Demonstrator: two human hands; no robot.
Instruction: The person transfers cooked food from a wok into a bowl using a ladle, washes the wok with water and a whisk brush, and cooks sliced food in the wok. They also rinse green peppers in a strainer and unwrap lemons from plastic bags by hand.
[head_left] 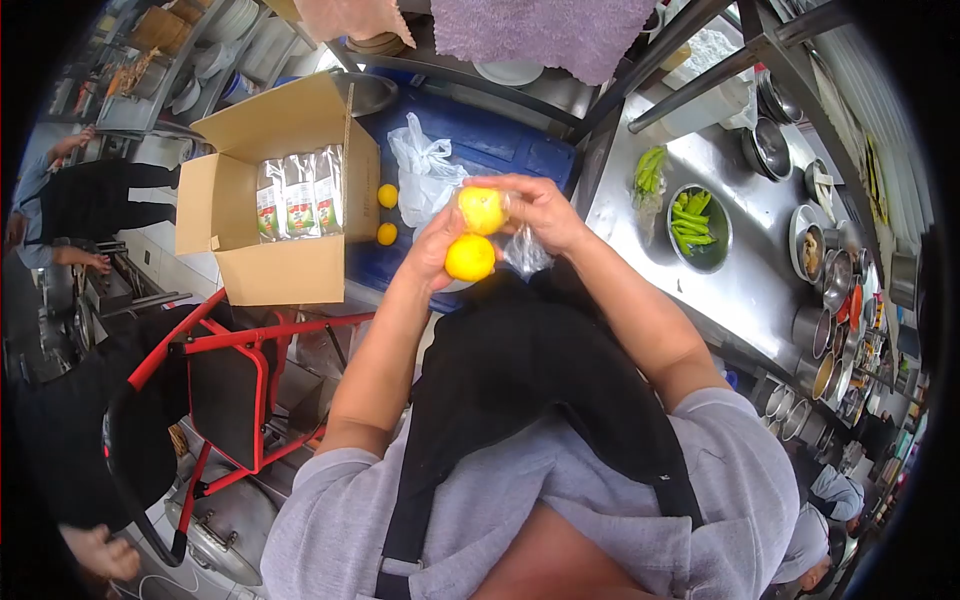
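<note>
Two yellow lemons are between my hands at the centre. My left hand (434, 252) is closed around the lower lemon (470, 258) and also touches the side of the upper lemon (482, 211). From the right, my right hand (543, 212) grips the upper one, fingers over its top. Clear crinkled plastic (527, 252) hangs below my right hand; whether it wraps the fruit I cannot tell. Just beyond my hands a white plastic bag (420, 160) lies on a blue surface (450, 122). Two more lemons, a far one (388, 195) and a near one (387, 234), rest left of the bag.
An open cardboard box (290, 275) with several silver packets (300, 200) stands at left. Below it is a red-framed chair (250, 345). On the steel counter (640, 255) at right sits a bowl of green peppers (695, 220). Other people stand at far left and lower right.
</note>
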